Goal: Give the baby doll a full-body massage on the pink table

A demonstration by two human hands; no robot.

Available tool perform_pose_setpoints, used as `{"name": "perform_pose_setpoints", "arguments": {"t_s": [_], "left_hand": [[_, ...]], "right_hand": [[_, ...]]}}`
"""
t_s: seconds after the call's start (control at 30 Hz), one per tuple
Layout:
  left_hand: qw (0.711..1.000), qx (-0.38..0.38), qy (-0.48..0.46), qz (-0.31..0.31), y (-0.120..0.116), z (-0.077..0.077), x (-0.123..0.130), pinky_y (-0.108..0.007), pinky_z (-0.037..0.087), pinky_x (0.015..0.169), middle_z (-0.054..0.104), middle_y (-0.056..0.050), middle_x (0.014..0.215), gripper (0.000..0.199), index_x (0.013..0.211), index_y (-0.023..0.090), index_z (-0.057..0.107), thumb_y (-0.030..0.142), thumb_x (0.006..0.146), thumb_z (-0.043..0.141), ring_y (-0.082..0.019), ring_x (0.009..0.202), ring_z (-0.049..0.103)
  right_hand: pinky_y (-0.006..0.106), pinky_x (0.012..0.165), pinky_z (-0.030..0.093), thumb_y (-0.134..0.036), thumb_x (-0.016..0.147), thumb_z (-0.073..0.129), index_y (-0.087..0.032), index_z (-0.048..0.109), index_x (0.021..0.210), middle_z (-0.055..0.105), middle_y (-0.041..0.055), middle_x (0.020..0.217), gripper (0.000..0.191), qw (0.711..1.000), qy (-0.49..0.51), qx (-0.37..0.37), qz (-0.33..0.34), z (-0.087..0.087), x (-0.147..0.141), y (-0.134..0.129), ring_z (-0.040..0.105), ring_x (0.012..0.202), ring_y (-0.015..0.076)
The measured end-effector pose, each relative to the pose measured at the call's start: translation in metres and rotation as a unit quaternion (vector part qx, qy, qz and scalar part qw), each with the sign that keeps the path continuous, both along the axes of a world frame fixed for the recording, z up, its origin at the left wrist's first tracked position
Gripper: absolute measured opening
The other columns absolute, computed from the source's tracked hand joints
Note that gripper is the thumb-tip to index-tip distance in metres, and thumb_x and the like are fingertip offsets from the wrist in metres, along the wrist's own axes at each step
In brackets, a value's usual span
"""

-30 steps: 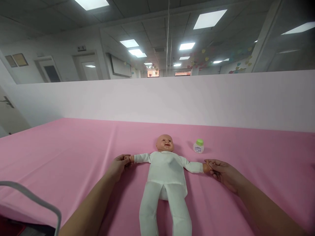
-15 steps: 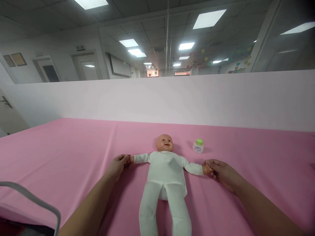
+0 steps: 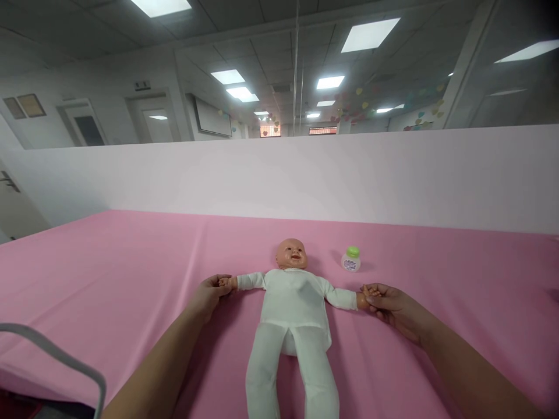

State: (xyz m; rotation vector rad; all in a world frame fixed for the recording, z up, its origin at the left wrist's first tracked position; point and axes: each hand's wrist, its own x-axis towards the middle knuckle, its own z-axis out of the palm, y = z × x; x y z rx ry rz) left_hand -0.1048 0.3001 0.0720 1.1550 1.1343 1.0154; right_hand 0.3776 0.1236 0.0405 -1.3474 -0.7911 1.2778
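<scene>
A baby doll [image 3: 297, 299] in a white top and white trousers lies face up, its arms spread out to both sides. My left hand [image 3: 208, 297] is closed round the doll's hand on the left of the view. On the right, my right hand [image 3: 395, 308] pinches the doll's other hand between thumb and fingers. Beyond the doll's right-side arm stands a small clear bottle [image 3: 351, 259] with a green cap and a printed label.
A pink sheet [image 3: 144, 262] lies under the doll. Behind it rises a white low wall [image 3: 305, 177] with glass above. A grey curved tube [image 3: 56, 352] is at the lower left, and a door handle [image 3: 9, 181] at the far left.
The thumbs of both my hands have shifted, and more of the doll's small fingers shows. The doll and the bottle have stayed in place.
</scene>
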Motion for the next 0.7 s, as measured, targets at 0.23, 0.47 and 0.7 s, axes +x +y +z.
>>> {"name": "perform_pose_setpoints", "arguments": {"t_s": [0.23,0.47,0.7], "left_hand": [[1.0,0.014,0.022,0.004,-0.002,0.001,0.001,-0.03,0.054,0.068,0.076,-0.009,0.083,0.05,0.094,0.015,0.076,0.052,0.064,0.089,-0.02,0.072,0.069],[0.999,-0.031,-0.026,0.026,0.002,-0.002,0.001,-0.034,0.06,0.08,0.079,-0.011,0.092,0.04,0.103,0.014,0.074,0.035,0.071,0.084,-0.021,0.078,0.073],[0.999,-0.009,-0.027,-0.017,0.008,-0.011,-0.004,-0.033,0.058,0.078,0.078,-0.012,0.094,0.053,0.108,0.014,0.073,0.021,0.057,0.089,-0.023,0.082,0.073]], "right_hand": [[0.024,0.051,0.033,-0.063,0.084,0.076,-0.02,0.07,0.094,0.058,0.0002,0.07,0.045,0.998,-0.063,0.005,0.006,0.001,-0.006,0.0,0.046,0.062,0.013],[0.027,0.076,0.06,-0.049,0.081,0.086,-0.024,0.075,0.103,0.072,0.0033,0.092,0.035,1.0,0.009,0.003,-0.024,-0.005,0.001,0.003,0.064,0.078,0.0149],[0.027,0.095,0.059,-0.023,0.072,0.093,-0.026,0.074,0.103,0.073,0.0028,0.106,0.036,0.998,0.061,0.008,-0.027,-0.002,0.001,0.0,0.069,0.103,0.0188]]}}
